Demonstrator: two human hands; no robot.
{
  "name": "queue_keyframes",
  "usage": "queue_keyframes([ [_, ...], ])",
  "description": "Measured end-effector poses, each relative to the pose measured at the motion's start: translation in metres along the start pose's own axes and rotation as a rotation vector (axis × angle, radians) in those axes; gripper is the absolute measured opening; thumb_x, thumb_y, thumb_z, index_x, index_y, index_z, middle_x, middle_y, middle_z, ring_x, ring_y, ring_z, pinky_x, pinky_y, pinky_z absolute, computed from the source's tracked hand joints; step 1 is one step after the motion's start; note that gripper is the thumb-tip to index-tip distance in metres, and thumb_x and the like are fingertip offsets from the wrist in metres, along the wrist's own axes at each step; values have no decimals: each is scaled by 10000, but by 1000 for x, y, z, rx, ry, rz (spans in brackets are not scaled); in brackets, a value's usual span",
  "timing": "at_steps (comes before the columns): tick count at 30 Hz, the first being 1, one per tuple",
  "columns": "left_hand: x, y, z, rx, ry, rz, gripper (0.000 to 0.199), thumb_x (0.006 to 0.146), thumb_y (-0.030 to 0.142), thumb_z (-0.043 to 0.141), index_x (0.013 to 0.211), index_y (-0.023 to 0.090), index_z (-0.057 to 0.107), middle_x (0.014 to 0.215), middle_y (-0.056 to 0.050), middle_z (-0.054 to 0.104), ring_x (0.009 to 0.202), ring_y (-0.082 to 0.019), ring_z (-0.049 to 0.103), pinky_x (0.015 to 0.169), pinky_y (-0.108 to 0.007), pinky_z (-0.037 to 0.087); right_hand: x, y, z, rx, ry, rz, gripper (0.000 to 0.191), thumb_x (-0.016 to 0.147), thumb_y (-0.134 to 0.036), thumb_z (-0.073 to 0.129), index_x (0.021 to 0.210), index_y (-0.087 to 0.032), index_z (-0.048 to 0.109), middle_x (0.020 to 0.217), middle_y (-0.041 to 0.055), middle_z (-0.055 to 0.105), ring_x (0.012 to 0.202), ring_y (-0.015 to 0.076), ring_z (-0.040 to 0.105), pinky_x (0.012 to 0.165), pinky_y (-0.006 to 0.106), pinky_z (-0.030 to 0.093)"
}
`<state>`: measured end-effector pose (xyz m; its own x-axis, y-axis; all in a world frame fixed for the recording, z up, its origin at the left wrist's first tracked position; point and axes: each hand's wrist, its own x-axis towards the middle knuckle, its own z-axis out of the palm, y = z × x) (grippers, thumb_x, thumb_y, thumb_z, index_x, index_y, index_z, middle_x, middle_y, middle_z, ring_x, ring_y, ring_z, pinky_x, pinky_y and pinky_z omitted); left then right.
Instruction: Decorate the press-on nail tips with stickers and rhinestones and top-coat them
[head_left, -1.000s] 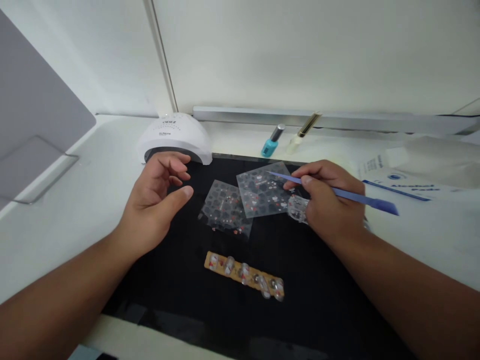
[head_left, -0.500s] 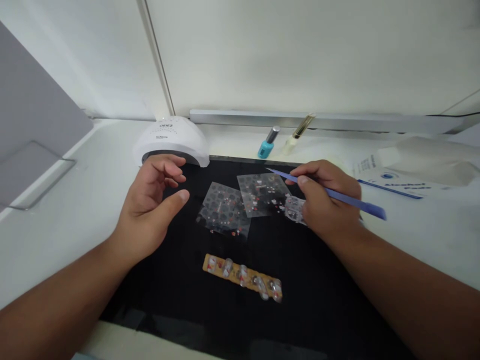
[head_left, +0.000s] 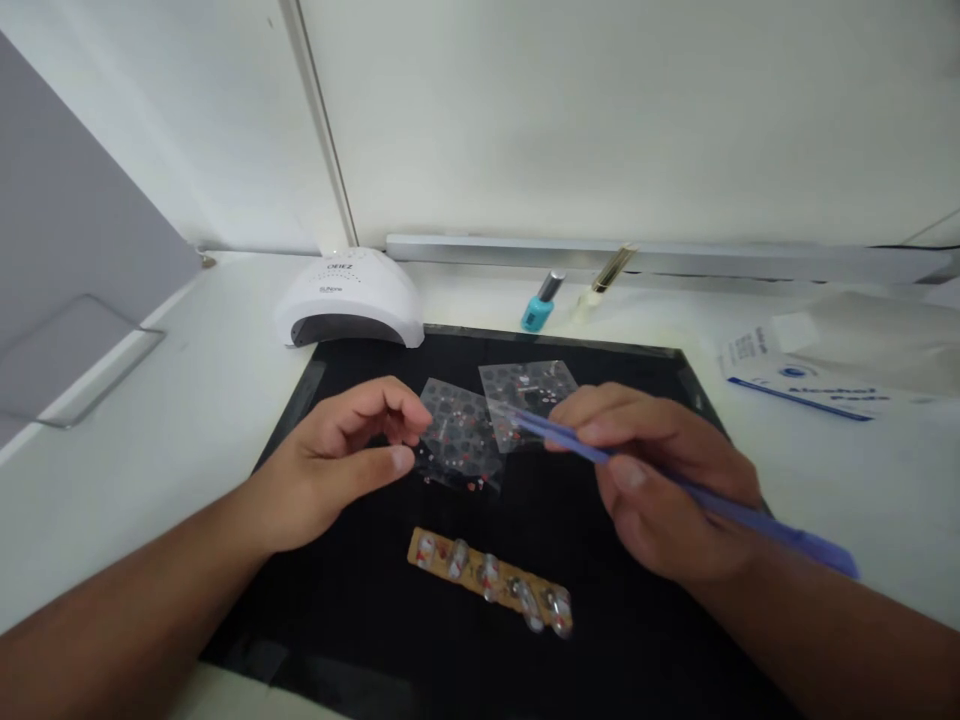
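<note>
1. The right hand [head_left: 667, 450], right of centre in the frame, is clamped on a slim purple tool [head_left: 720, 503], thumb pressed from below and fingers from above.
2. The tool slants from the middle of the frame down toward the right; its pointed end lies over the right clear sheet [head_left: 536, 380], but whether it touches cannot be told. Its wide end reaches back over the wrist.
3. The left hand [head_left: 330, 465], left of centre, holds nothing visible; thumb and fingers are apart and curled. Its fingertips are at the edge of the left clear sheet [head_left: 461, 425], touching or just above it.
4. The two sheets, patterned with small red and white marks, lie in the middle of the frame, the right one overlapping the left at a corner.
5. Below them, at lower centre, a tan strip [head_left: 474, 573] lies slightly tilted, carrying five clear, rounded pieces [head_left: 490, 578] with red and white patterning.
6. All these are on or over a black mat [head_left: 450, 665] on a white surface [head_left: 202, 350].
7. Behind the mat stand a white domed lamp [head_left: 360, 292], upper left of centre, a teal bottle [head_left: 537, 315] and a pale gold-capped bottle [head_left: 589, 302], upper right of centre.
8. At the right lies a white "Alcohol Pads" pack [head_left: 817, 375].
</note>
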<state>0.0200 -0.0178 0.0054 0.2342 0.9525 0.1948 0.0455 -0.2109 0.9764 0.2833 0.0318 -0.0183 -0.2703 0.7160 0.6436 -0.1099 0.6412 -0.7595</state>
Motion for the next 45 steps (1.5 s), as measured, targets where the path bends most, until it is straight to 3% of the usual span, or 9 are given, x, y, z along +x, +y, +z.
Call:
queue_keyframes([
  [6, -1, -3, 3, -190, -135, -148, 212, 814, 407, 724, 954, 249, 706, 824, -63, 608, 760, -201, 557, 660, -332, 473, -5, -23, 11, 29, -204, -47, 226, 910, -213, 505, 1064, -259, 664, 824, 69, 636, 735, 221, 634, 637, 396, 529],
  [12, -3, 4, 6, -170, -196, -251, 167, 823, 393, 707, 850, 232, 671, 768, -35, 533, 687, -170, 481, 595, -291, 399, 4, -29, 16, 36, -353, -93, 322, 807, -72, 513, 1050, -241, 640, 759, 44, 622, 688, 191, 626, 601, 340, 541],
  [23, -4, 15, 5, -120, -238, -328, 17, 828, 197, 621, 839, 184, 621, 750, 0, 542, 677, -124, 473, 616, -243, 384, 1, -27, 15, 53, -413, -84, 315, 790, -35, 502, 1035, -200, 610, 798, 46, 608, 707, 166, 605, 615, 319, 533],
  [45, -1, 14, 8, -122, -246, -354, 69, 811, 214, 625, 845, 157, 606, 757, 8, 528, 698, -111, 463, 640, -230, 371, -4, -27, 16, 55, -404, -49, 187, 945, -169, 444, 1040, -220, 598, 796, 38, 601, 727, 162, 601, 656, 319, 524],
])
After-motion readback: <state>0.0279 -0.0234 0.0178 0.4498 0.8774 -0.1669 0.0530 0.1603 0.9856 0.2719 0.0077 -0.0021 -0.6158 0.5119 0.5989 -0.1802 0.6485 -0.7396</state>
